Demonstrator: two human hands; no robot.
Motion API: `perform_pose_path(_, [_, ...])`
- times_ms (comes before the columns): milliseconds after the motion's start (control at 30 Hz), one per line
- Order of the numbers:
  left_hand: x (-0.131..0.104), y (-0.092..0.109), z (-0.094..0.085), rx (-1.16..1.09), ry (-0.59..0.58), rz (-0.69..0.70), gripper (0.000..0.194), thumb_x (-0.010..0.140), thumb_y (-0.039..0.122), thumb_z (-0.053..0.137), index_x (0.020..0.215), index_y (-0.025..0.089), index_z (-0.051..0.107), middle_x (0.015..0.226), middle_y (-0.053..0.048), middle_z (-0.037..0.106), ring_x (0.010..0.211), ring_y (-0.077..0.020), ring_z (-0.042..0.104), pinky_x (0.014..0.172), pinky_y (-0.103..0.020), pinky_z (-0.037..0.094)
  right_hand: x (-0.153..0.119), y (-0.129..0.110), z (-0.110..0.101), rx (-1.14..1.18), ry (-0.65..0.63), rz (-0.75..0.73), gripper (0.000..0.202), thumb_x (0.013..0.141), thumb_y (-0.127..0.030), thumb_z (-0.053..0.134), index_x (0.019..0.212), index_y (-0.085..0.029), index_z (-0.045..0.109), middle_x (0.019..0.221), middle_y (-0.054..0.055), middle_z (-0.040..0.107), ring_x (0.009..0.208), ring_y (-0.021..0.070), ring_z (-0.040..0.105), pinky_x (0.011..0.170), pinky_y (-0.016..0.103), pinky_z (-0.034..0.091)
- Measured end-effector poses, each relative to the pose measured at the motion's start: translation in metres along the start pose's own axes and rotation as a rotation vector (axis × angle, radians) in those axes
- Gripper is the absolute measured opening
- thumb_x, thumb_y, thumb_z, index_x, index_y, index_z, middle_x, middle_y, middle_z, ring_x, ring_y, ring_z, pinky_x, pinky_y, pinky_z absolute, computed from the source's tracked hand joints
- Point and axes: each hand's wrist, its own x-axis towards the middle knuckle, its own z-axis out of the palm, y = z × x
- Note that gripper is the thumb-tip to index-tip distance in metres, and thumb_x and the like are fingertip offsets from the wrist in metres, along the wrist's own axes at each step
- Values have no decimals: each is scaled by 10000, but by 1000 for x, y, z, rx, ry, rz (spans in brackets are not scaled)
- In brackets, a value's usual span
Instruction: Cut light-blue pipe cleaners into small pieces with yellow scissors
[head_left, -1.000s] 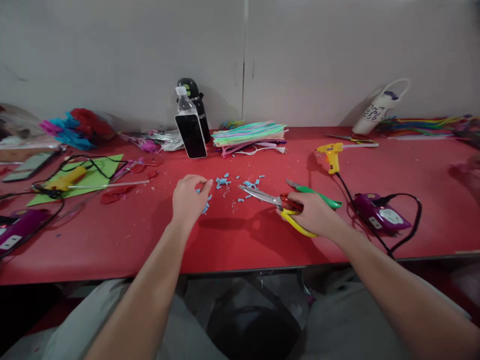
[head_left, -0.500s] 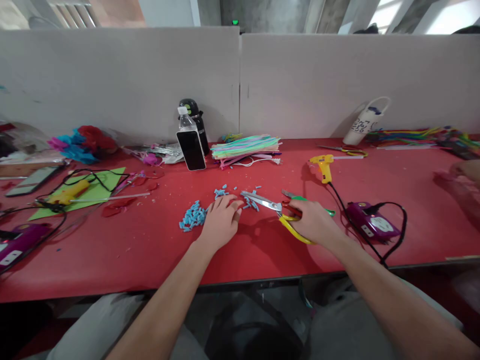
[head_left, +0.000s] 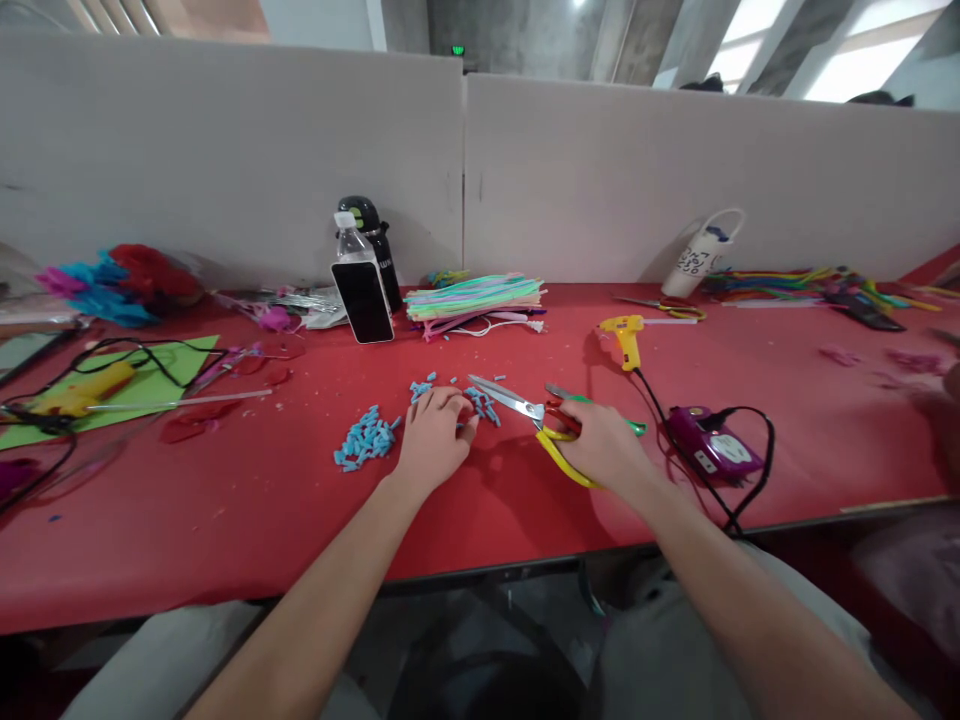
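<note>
My left hand (head_left: pixel 433 440) rests palm down with bent fingers, thumb apart, among short light-blue pieces. A larger pile of these blue pieces (head_left: pixel 367 438) lies to its left. A smaller group of blue pieces (head_left: pixel 484 405) lies just past its fingertips, and a few more sit behind them. What is under the palm is hidden. In my right hand (head_left: pixel 606 440) are scissors (head_left: pixel 510 398) with yellow and red handles, their blades pointing left over the small group. A green-handled tool (head_left: pixel 637 428) lies partly hidden beneath that hand, its metal tip showing behind the scissors.
A phone (head_left: pixel 363 302) leans on a clear bottle, beside a black flask. Bundled pastel pipe cleaners (head_left: pixel 476 298) lie at the back. To the right are a yellow glue gun (head_left: pixel 626 340) and a corded purple box (head_left: pixel 709 440). Another glue gun (head_left: pixel 90 385) rests on green paper.
The view has swung slightly right, so things sit farther left. My left hand has shifted a little right, away from the large pile. The scissors stay in my right hand.
</note>
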Motion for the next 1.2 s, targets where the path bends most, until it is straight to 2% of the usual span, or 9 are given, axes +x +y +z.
perform_pose_path(233, [-1, 4, 0, 0, 1, 33, 91, 884, 253, 530, 869, 215, 612, 1201, -77, 613, 1162, -273, 503, 967, -452, 367, -3, -4, -2, -5, -17, 6, 160, 754, -363, 589, 744, -203, 598, 746, 69, 677, 668, 188, 586, 557, 258, 279])
perform_pose_path(367, [-4, 6, -5, -38, 69, 28, 99, 913, 241, 492, 910, 214, 588, 1192, -75, 626, 1154, -261, 518, 978, -441, 352, -3, -2, -1, 7, -8, -1, 186, 769, -394, 582, 760, -210, 610, 760, 69, 683, 678, 196, 595, 557, 262, 278])
perform_pose_path(500, [-8, 2, -15, -202, 118, -35, 146, 945, 291, 442, 945, 203, 559, 1011, -73, 668, 981, -226, 595, 867, -373, 424, 4, 8, 5, 1, -1, 2, 190, 779, -388, 561, 720, -210, 588, 766, 67, 683, 678, 194, 592, 567, 263, 283])
perform_pose_path(567, [-12, -3, -23, -320, 86, -67, 173, 948, 321, 434, 915, 202, 556, 896, -47, 669, 850, -190, 614, 779, -321, 455, 9, 14, 10, -3, -16, -13, 178, 779, -377, 551, 716, -212, 578, 751, 60, 672, 659, 187, 576, 560, 260, 280])
perform_pose_path(667, [-23, -10, -34, -427, 18, -111, 177, 927, 342, 472, 888, 206, 577, 870, -26, 677, 807, -165, 627, 708, -277, 472, 17, 17, 17, 6, -48, -89, 183, 769, -377, 563, 686, -214, 550, 696, 38, 632, 630, 166, 536, 554, 254, 272])
perform_pose_path(800, [-41, -17, -44, -573, -72, -226, 152, 890, 334, 530, 925, 216, 619, 880, -29, 700, 833, -169, 665, 744, -290, 525, 18, 16, 23, 74, -94, -194, 335, 772, -493, 578, 621, -214, 472, 575, -13, 522, 538, 126, 421, 529, 253, 250])
perform_pose_path(933, [-53, -20, -51, -666, -197, -328, 190, 873, 362, 548, 946, 212, 638, 825, -38, 707, 766, -172, 691, 722, -305, 568, 14, 17, 26, 174, -122, -267, 418, 756, -588, 590, 639, -212, 448, 567, -41, 473, 524, 109, 361, 515, 249, 250])
perform_pose_path(1067, [-55, -19, -56, -723, -334, -393, 231, 864, 409, 551, 838, 184, 590, 773, -40, 692, 668, -157, 682, 602, -277, 558, 12, 24, 25, 236, -180, -325, 386, 756, -557, 608, 677, -207, 466, 576, -52, 466, 523, 99, 343, 509, 241, 258])
perform_pose_path(1200, [-55, -21, -57, -834, -447, -442, 300, 847, 466, 571, 807, 172, 529, 704, -15, 666, 521, -113, 618, 465, -227, 484, 12, 30, 21, 259, -243, -394, 345, 786, -492, 587, 661, -208, 436, 570, -54, 463, 516, 94, 344, 505, 238, 259])
